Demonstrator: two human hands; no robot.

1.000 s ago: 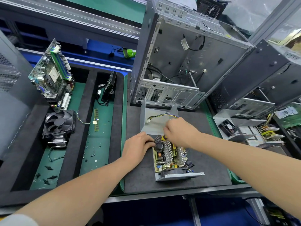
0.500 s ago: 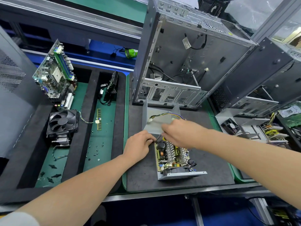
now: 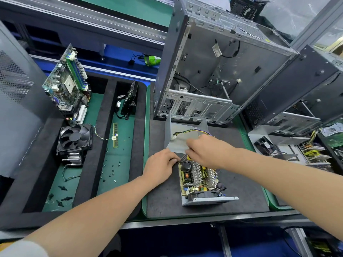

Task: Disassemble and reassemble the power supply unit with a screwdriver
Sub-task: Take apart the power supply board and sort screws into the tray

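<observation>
The opened power supply unit [image 3: 200,179] lies on a black mat [image 3: 245,191], its circuit board and heat sinks bare. Its grey metal cover [image 3: 181,140] lies just behind it, with a bundle of coloured wires [image 3: 191,130] and a white plug across it. My left hand [image 3: 159,166] grips the unit's far left corner with curled fingers. Reaching over the unit's far end, my right hand [image 3: 206,151] curls its fingers onto the cover's near edge. What lies under that palm is hidden.
An open computer case [image 3: 222,71] stands right behind the mat. To the left, a green tray [image 3: 122,149] holds loose screws, a memory stick [image 3: 115,135], a cooling fan [image 3: 74,138] and a motherboard [image 3: 66,86]. More cases and parts crowd the right side.
Both hands stay at the unit's far end. The right hand's fingertips have crept slightly left along the cover's edge, and the view has shifted a little.
</observation>
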